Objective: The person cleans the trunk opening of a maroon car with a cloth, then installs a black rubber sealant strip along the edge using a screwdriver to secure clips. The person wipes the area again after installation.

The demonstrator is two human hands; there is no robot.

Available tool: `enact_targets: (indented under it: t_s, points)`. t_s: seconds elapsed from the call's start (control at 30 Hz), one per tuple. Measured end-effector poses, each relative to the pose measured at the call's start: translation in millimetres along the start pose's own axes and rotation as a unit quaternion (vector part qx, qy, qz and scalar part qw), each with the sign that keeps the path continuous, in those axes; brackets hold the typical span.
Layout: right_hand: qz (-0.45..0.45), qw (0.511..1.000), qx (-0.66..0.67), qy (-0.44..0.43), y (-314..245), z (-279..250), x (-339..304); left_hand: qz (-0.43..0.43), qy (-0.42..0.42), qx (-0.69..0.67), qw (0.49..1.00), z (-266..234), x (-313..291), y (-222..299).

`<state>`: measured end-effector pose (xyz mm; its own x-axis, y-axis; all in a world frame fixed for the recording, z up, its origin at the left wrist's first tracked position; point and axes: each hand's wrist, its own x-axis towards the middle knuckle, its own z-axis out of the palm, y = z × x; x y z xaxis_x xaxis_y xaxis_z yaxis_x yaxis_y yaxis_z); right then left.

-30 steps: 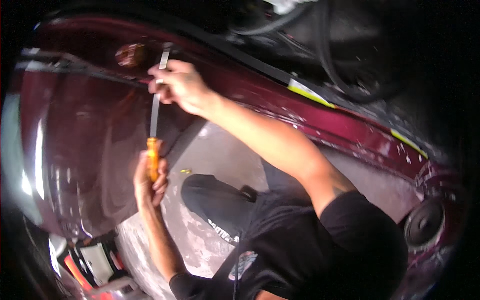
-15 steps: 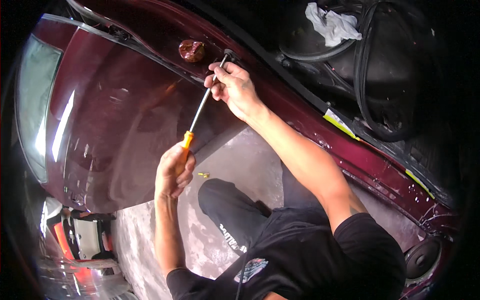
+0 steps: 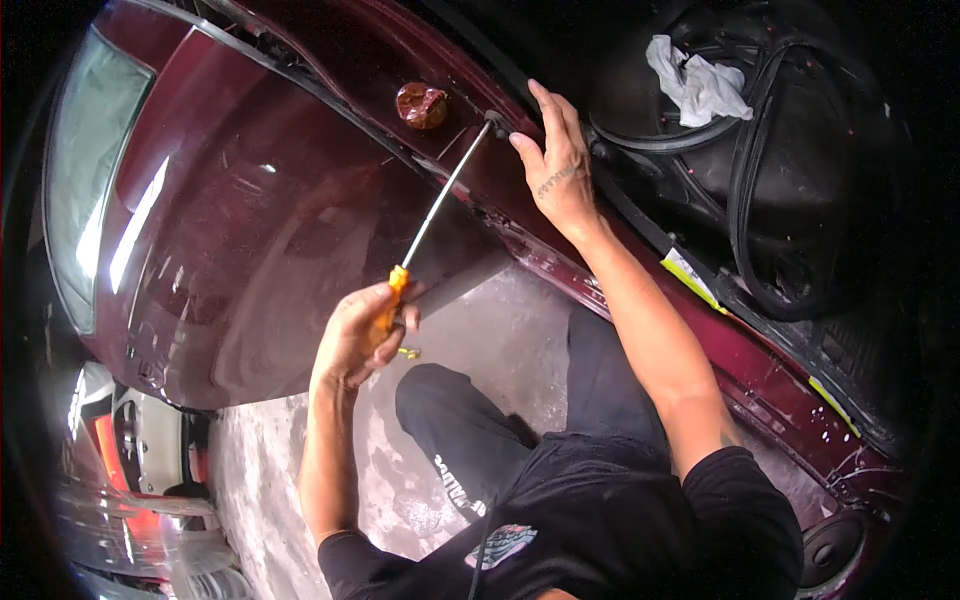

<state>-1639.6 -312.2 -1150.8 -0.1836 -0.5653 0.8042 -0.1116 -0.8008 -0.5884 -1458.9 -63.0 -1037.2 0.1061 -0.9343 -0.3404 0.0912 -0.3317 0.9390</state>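
Observation:
My left hand [image 3: 352, 335] is wrapped round the orange handle of a long screwdriver [image 3: 446, 196]. The tool slants up and right, its metal tip meeting a small dark round fitting [image 3: 497, 122] on the car's dark red body. Just right of that tip, my right hand [image 3: 563, 180] is open against the door-opening edge, fingers stretched and thumb apart, holding nothing. A round reddish-brown wrapped lump [image 3: 421, 105] sits on the body left of the fitting. The dark red car door [image 3: 260, 230] stands open on the left.
Along the lower right runs the red sill [image 3: 640, 260]. Inside the dark cabin lie a crumpled white cloth [image 3: 700, 88] and a loose black rubber seal [image 3: 745, 200]. A small yellow piece [image 3: 410, 353] lies on the concrete floor [image 3: 270, 460]. A round speaker [image 3: 835, 550] is at lower right.
My right hand has let go of the screwdriver shaft and moved right onto the body edge, its fingers opening out. The left hand keeps the handle, its fingers looser. The whole view has shifted slightly.

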Motion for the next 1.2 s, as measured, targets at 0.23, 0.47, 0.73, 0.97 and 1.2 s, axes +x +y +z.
enact_targets:
  t_s: [0.23,0.47,0.73,0.97,1.2]
  points:
    - [0.148,0.970,0.183,-0.069,-93,-2,-47,0.425,0.312,0.729,0.437,12,9,-29]
    - [0.449,0.672,0.574,-0.133,-114,49,-59,0.401,0.219,0.543,0.705,7,-1,-19]
    - [0.427,0.662,0.599,-0.145,-107,45,-66,0.103,0.150,0.224,0.957,-7,-11,-25]
    - [0.433,0.601,0.658,-0.137,-101,52,-53,0.396,0.240,0.460,0.758,-7,-1,-35]
    - [0.433,0.613,0.646,-0.139,-95,43,-50,0.092,0.164,0.210,0.959,-9,-3,-16]
